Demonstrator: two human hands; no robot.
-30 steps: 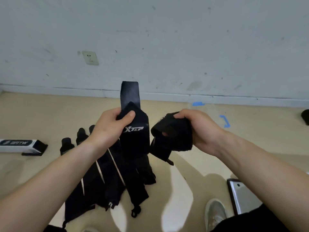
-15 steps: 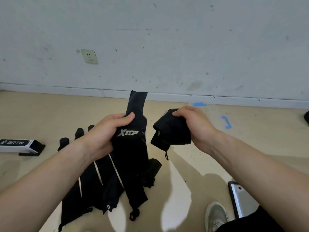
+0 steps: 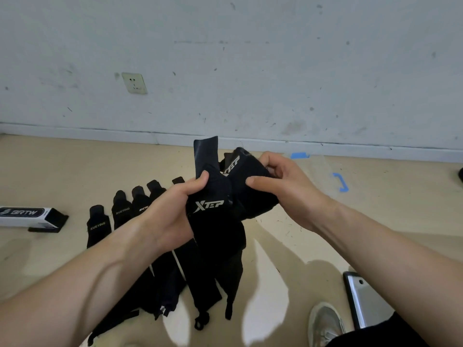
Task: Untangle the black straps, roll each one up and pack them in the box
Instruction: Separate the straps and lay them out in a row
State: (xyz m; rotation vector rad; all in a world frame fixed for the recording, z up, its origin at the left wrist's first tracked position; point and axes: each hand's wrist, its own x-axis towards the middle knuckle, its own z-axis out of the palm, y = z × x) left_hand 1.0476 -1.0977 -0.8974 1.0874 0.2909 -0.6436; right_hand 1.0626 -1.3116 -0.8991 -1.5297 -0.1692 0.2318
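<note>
My left hand (image 3: 172,211) grips a long black strap (image 3: 213,221) with a white XTEP logo; its top end sticks up above my fingers and its tail hangs to the floor. My right hand (image 3: 283,186) holds a bunched black strap (image 3: 250,189), also marked XTEP, pressed against the first one. Several more black straps (image 3: 120,216) lie side by side on the floor under my left forearm. The white and black box (image 3: 27,216) lies on the floor at far left.
A clear plastic lid with blue clips (image 3: 325,171) lies near the wall at right. A phone (image 3: 363,299) and a shoe (image 3: 325,321) are at lower right. A wall socket (image 3: 134,83) sits above the skirting.
My right hand has brought its bunched strap leftwards until it touches the strap in my left hand. The hands, apart before, are now close together.
</note>
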